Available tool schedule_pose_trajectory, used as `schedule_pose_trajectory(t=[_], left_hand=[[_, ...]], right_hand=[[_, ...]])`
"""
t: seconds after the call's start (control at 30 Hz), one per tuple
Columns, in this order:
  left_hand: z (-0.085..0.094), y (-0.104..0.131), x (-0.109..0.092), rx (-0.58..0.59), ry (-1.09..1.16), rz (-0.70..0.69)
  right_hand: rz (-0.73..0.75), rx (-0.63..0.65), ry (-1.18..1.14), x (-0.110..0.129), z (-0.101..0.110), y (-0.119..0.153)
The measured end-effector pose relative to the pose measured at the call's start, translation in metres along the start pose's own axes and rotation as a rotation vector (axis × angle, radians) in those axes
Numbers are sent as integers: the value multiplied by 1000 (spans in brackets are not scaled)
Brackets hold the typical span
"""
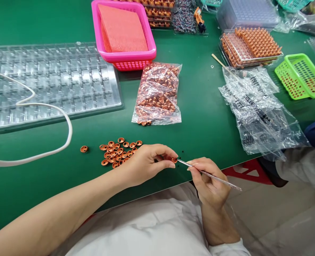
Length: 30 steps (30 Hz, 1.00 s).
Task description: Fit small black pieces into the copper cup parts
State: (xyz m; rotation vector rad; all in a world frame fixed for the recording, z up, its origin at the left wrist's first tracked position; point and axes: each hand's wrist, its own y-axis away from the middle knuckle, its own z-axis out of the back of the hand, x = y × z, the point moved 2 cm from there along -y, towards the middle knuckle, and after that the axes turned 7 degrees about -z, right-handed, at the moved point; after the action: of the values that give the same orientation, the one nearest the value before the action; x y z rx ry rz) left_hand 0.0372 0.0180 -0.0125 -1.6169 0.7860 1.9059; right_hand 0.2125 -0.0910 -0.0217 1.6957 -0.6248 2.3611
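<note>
My left hand [146, 161] pinches a small copper-coloured ring-like cup [174, 160] between thumb and fingertips, just above the green table. Closed around a thin metal rod-like tool [216, 176] is my right hand [210, 179]; the tool's tip meets the cup. Whether the tip goes inside the cup is too small to tell. A few tiny black bits [183, 152] lie on the table beside the tip. Left of my left hand, partly behind it, spreads a loose group of similar copper cups [117, 153], with one cup [84, 149] lying apart.
A clear bag of copper cups [158, 92] lies ahead, near a pink basket [130, 56]. At left are a clear plastic tray [48, 85] and a white cable [69, 131]. Empty plastic bags [258, 110], stacked orange parts [258, 42] and a green basket [303, 76] occupy the right.
</note>
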Motion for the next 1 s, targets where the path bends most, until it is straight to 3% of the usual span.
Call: schedule_pose_trajectory(t=[0.33,1.0], left_hand=[[0,-2,-1,-14,-11,13],[2,-2,-5,-3,-27,57]], right_hand=[[41,102,52,0,5,0],[104,154,41,0,2,-4]])
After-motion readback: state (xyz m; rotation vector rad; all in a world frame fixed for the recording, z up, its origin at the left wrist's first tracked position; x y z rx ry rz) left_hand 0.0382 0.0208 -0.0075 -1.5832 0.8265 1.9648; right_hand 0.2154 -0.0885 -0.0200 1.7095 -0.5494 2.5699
